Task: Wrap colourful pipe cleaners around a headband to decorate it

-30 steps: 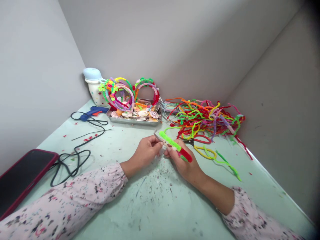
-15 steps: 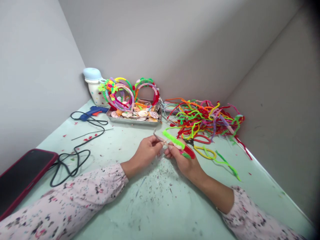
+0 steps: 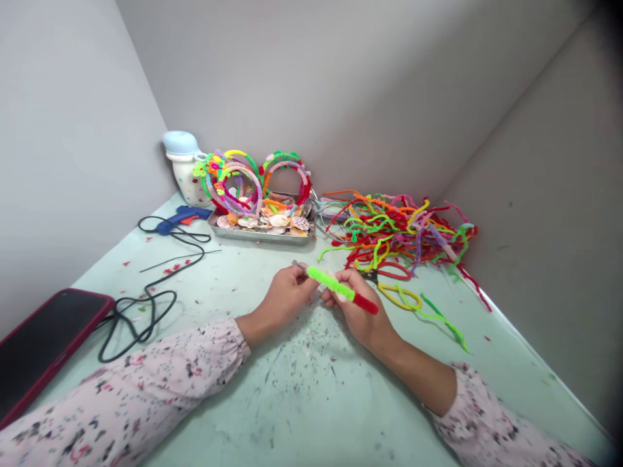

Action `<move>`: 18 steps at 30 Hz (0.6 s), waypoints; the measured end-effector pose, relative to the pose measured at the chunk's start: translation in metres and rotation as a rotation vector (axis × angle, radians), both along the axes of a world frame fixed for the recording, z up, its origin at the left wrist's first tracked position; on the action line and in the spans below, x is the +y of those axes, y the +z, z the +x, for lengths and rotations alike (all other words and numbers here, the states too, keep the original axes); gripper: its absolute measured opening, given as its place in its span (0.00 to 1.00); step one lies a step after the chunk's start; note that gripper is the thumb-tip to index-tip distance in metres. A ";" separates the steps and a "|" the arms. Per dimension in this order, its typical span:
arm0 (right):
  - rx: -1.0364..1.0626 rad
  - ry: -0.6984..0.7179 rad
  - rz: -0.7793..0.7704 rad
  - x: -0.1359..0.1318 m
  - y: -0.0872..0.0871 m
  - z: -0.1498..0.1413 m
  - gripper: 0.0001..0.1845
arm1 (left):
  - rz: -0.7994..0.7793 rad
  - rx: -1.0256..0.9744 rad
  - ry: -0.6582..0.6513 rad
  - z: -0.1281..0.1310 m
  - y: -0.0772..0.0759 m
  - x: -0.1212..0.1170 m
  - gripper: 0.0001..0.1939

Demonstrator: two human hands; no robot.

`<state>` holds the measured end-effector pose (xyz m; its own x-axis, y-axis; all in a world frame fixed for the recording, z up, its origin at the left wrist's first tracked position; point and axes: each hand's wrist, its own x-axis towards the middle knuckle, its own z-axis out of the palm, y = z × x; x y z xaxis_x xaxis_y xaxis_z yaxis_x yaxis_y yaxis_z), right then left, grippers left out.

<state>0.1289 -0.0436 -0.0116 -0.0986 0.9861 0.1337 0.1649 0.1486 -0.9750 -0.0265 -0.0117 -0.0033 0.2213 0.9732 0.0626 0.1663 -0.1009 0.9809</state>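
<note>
A headband wrapped in lime green and red pipe cleaner (image 3: 331,283) is held between my two hands, seen nearly edge-on. My left hand (image 3: 285,295) pinches around its far end, where a thin greyish tip pokes out above the fingers. On the other side, my right hand (image 3: 359,311) has its fingers closed on the band, with the red section lying across the hand. Something pale shows behind the green part, too small to make out. Both hands are just above the table, fingertips close together.
A metal tray (image 3: 263,237) of shells carries several decorated headbands (image 3: 238,188). Right of it lies a heap of pipe cleaners (image 3: 399,227), with scissors (image 3: 402,295) in front. At left are a blue glue gun (image 3: 182,219), black cable (image 3: 150,288), phone (image 3: 48,344) and bottle (image 3: 183,168).
The headband has turned in my hands, so its green and red outer face now lies more edge-on and lower left. The greyish tip has shifted left. Both hands stay in nearly the same place.
</note>
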 end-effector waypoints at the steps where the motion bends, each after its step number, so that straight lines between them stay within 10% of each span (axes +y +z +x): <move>1: -0.025 0.002 0.016 -0.001 -0.001 0.000 0.08 | -0.005 0.007 0.003 0.000 -0.001 0.000 0.08; 18: -0.380 -0.010 0.153 -0.010 0.003 0.001 0.06 | 0.005 0.020 0.000 -0.006 -0.002 -0.001 0.12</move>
<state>0.1295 -0.0532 -0.0082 -0.1601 0.9587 0.2349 0.5111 0.2841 -0.8112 -0.0327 -0.0132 -0.0051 0.2225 0.9729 0.0631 0.1855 -0.1058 0.9769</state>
